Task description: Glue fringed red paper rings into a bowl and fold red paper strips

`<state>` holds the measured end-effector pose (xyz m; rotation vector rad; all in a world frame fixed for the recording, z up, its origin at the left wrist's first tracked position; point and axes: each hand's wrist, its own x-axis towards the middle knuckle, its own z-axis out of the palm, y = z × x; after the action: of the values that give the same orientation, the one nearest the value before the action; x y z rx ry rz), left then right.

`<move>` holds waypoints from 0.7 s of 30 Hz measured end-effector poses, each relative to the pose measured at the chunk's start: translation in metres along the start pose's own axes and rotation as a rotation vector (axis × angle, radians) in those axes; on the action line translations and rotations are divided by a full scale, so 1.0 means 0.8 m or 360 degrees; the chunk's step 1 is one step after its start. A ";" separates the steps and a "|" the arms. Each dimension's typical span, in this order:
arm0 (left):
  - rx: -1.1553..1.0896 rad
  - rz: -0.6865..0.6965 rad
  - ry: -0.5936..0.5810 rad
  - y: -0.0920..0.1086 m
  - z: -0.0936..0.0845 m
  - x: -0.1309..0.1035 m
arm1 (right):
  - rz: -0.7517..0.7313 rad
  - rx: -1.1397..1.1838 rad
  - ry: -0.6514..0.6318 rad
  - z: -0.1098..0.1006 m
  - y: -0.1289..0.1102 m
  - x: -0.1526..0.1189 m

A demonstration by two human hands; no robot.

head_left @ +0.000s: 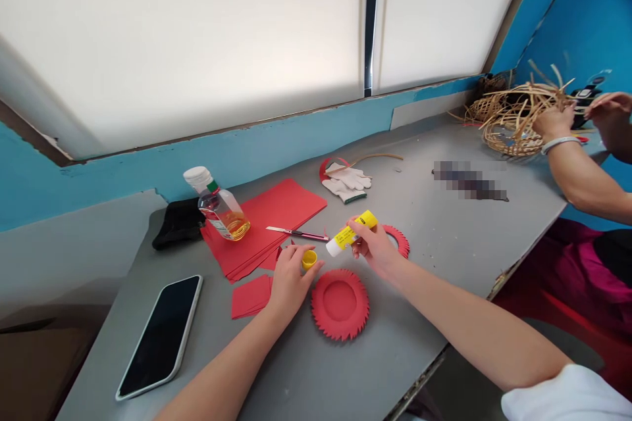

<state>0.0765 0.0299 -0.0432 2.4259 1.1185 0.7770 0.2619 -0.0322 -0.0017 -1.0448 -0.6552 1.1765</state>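
Observation:
My right hand (372, 243) holds a yellow glue stick (351, 233), its white end uncovered and tilted down to the left. Between the fingers of my left hand (290, 276) is a yellow cap (309, 259), its hollow side up. Just below and between my hands lies a round red paper piece (340, 304) with a jagged edge and a circle at its centre. Another jagged red ring (399, 241) is partly hidden behind my right hand. Small red paper sheets (250, 297) lie left of my left hand, and a utility knife (297, 233) rests beyond it.
A phone (160, 335) lies at left. A bottle (223, 210) stands on large red sheets (289, 207) beside a black pouch (178, 222). White gloves (347, 182) lie farther back. At right, another person's hands work a woven strip basket (518, 120).

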 end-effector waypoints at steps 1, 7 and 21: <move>0.0010 0.0006 -0.0001 -0.001 0.001 0.000 | 0.0003 -0.0001 -0.0001 0.000 0.000 0.000; 0.0042 0.0038 -0.0080 -0.010 0.011 -0.001 | 0.0019 -0.0018 0.0002 -0.001 0.004 0.001; -0.0010 0.0407 -0.0357 0.033 -0.037 -0.056 | -0.0539 -0.1223 -0.0310 -0.006 0.008 -0.012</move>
<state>0.0498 -0.0187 -0.0210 2.6049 0.7312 0.5597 0.2609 -0.0423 -0.0085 -1.3827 -1.4469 0.7305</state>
